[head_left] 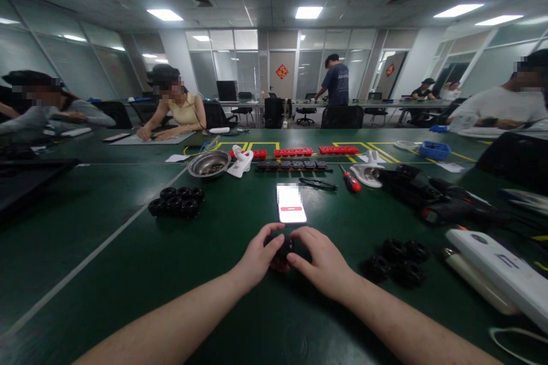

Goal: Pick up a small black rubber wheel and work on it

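My left hand (258, 255) and my right hand (322, 258) meet over a small black round part (283, 247) on the green table (107, 228). Both hands curl their fingers around it, left from the left side, right from the right. A phone (290, 203) with a lit screen lies just beyond my hands. A cluster of black rings (176, 201) sits to the left, and another group of black rings (398, 261) lies right of my right hand.
A metal bowl (209, 163), white holders (241, 162), rows of red (293, 152) and black blocks (292, 165), a red-handled screwdriver (351, 179) and power tools (432, 197) lie farther back. A white case (496, 269) is at right. People sit around the table.
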Demonstrator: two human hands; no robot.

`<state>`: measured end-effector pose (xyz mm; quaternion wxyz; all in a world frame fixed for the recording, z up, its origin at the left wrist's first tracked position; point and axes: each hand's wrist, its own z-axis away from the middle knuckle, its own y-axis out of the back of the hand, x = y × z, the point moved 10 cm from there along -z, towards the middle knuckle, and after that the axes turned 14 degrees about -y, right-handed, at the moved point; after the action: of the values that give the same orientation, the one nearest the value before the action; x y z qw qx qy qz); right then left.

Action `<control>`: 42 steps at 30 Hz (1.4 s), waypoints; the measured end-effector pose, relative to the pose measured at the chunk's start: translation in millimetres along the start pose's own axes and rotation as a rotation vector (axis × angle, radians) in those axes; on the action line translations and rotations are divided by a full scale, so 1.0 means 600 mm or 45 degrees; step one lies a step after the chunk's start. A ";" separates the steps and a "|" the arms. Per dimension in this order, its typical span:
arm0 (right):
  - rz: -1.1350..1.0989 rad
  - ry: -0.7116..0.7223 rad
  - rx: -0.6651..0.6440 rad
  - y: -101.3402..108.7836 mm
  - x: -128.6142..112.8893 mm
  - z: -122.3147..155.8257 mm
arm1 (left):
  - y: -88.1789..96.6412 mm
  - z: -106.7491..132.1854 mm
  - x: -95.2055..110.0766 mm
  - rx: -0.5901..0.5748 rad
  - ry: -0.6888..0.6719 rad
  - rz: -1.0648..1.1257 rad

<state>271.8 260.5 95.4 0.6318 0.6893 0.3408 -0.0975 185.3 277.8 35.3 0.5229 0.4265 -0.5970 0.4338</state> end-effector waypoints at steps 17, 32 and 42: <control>0.008 -0.030 -0.014 -0.005 0.005 0.001 | -0.001 0.004 0.006 0.012 0.041 -0.034; -0.155 0.077 -0.009 -0.001 -0.007 0.002 | 0.000 -0.001 -0.003 0.007 0.047 -0.027; -0.176 0.060 -0.073 -0.007 -0.009 0.006 | 0.001 0.003 0.004 -0.017 0.026 -0.061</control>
<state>266.0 254.9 94.3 0.6347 0.6480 0.4051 -0.1148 184.0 276.3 37.6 0.5422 0.4327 -0.5841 0.4214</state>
